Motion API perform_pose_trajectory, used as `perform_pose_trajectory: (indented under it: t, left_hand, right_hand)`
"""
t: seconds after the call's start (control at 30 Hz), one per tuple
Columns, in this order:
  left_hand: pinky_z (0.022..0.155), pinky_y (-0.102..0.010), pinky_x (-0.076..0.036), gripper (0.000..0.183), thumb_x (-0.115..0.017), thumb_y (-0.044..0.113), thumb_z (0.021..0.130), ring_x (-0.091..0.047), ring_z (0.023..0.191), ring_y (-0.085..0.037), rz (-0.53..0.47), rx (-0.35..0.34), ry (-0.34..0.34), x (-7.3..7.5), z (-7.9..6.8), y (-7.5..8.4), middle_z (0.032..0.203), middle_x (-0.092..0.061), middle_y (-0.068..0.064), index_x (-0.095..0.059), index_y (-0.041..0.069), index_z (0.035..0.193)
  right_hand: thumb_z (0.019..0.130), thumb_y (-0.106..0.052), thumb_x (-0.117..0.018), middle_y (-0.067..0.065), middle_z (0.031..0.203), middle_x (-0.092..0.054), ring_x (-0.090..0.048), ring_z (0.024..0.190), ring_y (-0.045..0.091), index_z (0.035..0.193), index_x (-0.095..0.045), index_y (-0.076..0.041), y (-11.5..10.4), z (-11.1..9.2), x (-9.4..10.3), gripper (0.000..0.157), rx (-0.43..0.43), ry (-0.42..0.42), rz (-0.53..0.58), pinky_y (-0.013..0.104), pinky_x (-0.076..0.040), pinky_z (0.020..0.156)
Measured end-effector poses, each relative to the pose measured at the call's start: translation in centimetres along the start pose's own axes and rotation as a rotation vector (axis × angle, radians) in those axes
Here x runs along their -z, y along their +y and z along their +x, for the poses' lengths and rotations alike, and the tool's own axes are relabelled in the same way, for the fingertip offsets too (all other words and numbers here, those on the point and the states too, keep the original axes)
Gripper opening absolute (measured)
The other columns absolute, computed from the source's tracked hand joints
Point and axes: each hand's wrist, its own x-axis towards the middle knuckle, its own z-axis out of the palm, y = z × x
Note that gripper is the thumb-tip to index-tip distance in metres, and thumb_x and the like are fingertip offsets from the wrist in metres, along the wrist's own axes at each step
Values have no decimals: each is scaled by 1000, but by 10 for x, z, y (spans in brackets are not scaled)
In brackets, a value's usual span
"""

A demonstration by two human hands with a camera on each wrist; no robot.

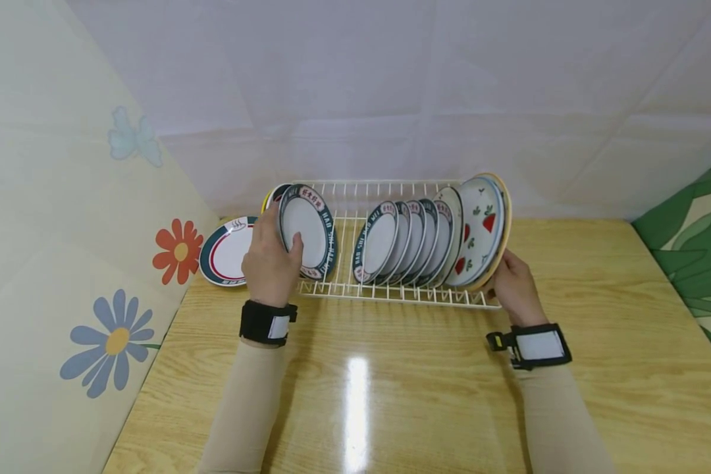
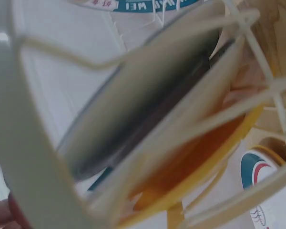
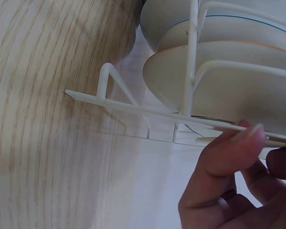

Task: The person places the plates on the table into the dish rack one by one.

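Observation:
My left hand [image 1: 270, 263] grips a small white plate [image 1: 305, 230] with a dark-blue lettered rim at the left part of the white wire dish rack [image 1: 391, 297]. Its thumb lies over the plate's face, its fingers at the left edge. In the left wrist view, an orange-yellow plate [image 2: 200, 164] leans beside other plates behind the wires. At the rack's right end my right hand [image 1: 517, 286] holds the frame, its fingers curled at a wire bar in the right wrist view. Next to it stands an orange-rimmed plate [image 3: 219, 81], behind a strawberry-patterned plate [image 1: 478, 230].
Several blue-rimmed plates [image 1: 381, 240] stand in a row in the rack's middle. Left of the rack, a plate [image 1: 228, 253] with blue and red bands lies by the flowered wall panel [image 1: 118, 342]. The wooden table [image 1: 438, 382] extends in front; a white sheet [image 1: 355, 85] hangs behind.

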Motion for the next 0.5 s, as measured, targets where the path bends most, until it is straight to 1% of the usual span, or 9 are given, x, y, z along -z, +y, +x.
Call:
perform_pose_trajectory:
  t: [0.07,0.13,0.2,0.3,0.37,0.43,0.5]
  left_hand:
    - [79,-57,-59,59,-73,24,95,-71,107,-42,-28,-1,44,3,2,-2,137,-64,-17,-53,8,148]
    - [81,-53,-60,56,-72,25,96,-72,101,-40,-59,12,83,7,5,-5,137,-64,-15,-54,8,147]
    - [84,-50,-59,54,-70,27,98,-71,100,-39,-85,38,110,12,8,-9,138,-64,-14,-54,8,146]
    - [91,-48,-58,53,-69,28,99,-69,106,-36,-114,90,121,18,12,-16,141,-62,-13,-54,8,146]
    - [99,-48,-55,51,-67,28,100,-66,117,-36,-123,121,125,22,14,-23,140,-62,-15,-55,7,145]
    - [105,-48,-52,48,-64,30,102,-63,124,-34,-121,158,129,25,16,-30,139,-62,-16,-56,7,143]
    - [105,-49,-51,45,-61,30,103,-62,123,-35,-112,198,141,28,19,-41,137,-62,-17,-57,6,142]
  right_hand:
    - [112,-45,-29,-10,84,-61,-58,68,9,154,-48,-5,0,0,0,61,0,-3,1,33,-55,58]
    - [112,-46,-29,-10,84,-61,-58,68,9,154,-47,-6,-1,1,0,61,1,-5,-1,33,-55,58]
    - [112,-46,-29,-10,84,-61,-59,68,10,154,-47,-6,-1,1,0,61,2,-6,-2,33,-55,58]
    - [112,-46,-29,-10,85,-61,-58,68,10,155,-46,-7,-1,1,0,61,1,-7,-5,33,-55,58]
    - [112,-46,-29,-11,85,-61,-59,68,10,155,-46,-6,0,1,0,61,-2,-6,-2,33,-55,58]
    - [113,-45,-29,-12,85,-61,-59,67,10,155,-46,-6,0,0,0,60,-2,-5,0,34,-55,57]
    - [113,-44,-28,-12,85,-61,-58,67,10,156,-45,-6,1,0,0,60,1,-5,-1,34,-55,57]
